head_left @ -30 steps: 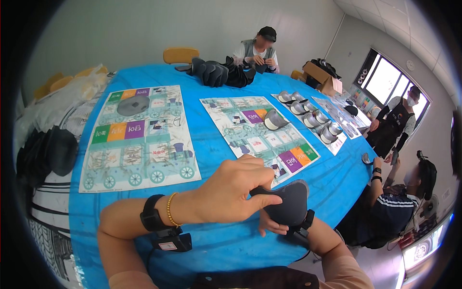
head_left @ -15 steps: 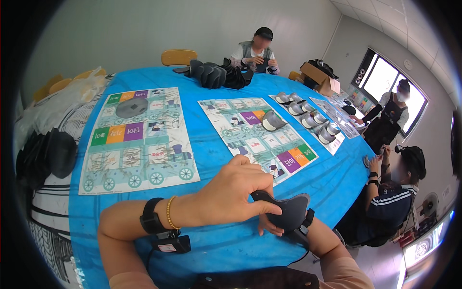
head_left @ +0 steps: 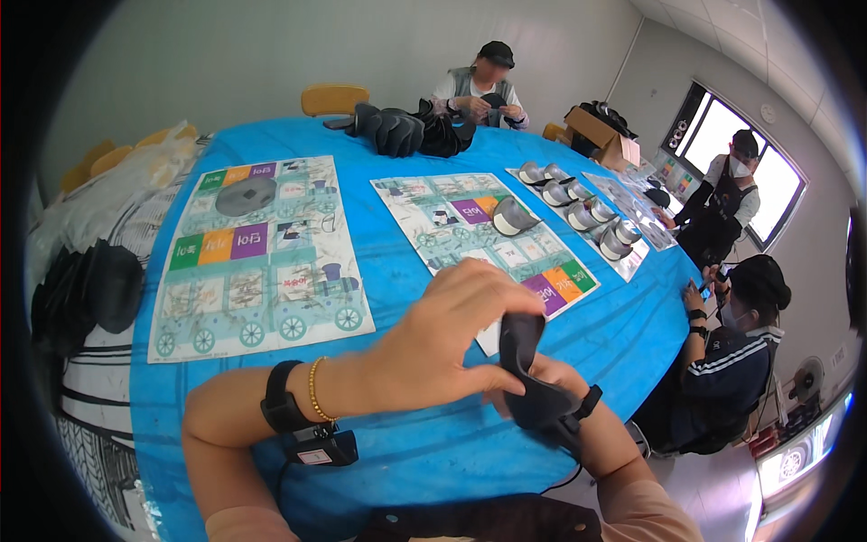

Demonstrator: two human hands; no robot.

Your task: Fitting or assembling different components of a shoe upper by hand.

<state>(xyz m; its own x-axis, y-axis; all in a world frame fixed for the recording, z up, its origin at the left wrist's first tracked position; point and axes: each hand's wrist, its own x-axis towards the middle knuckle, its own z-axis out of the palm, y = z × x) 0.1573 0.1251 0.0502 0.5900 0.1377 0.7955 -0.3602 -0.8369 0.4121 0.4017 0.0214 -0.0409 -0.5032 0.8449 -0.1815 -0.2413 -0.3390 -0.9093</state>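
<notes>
A black, curved, flexible piece (head_left: 526, 366), its kind not clear, is held above the table in front of me. My left hand (head_left: 442, 339) grips it, thumb at the lower left and fingers at its upper end. From behind and to the right, my right hand (head_left: 553, 372) holds the same piece; most of its fingers are hidden. The piece stands bent and nearly edge-on to me. Beyond my hands, one grey-and-white curved piece (head_left: 515, 217) rests on a printed mat (head_left: 424, 203).
Left lies another printed mat (head_left: 262, 316) with a flat grey piece (head_left: 246, 196). Black pieces are piled at the far side (head_left: 397, 131) and left edge (head_left: 108, 285). Several grey-and-white pieces (head_left: 578, 212) sit in rows at right. Co-workers are across (head_left: 488, 86) and right (head_left: 736, 325).
The black piece has been turned from showing its broad face to nearly edge-on, and is bent. My left fingers have shifted up and right. The seated person at right has lifted their head.
</notes>
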